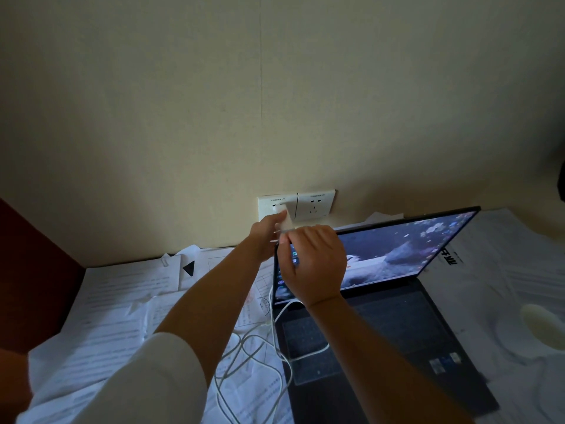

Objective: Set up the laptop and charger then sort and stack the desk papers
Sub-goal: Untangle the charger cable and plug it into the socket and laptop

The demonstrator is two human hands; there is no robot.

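Left hand (266, 228) grips the white charger (285, 223), mostly hiding it; right hand (315, 262) pinches at its prongs, which point down-left, just before the wall socket (312, 206). Cable (253, 356) trails below; laptop (382, 301) open beneath the right wrist.

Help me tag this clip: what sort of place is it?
Probably a home or office desk: an open laptop, scattered papers, and wall outlets just above the desk.

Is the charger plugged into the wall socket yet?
Not yet. The charger is held by the left hand just below the socket, its prongs pointing away toward the right hand.
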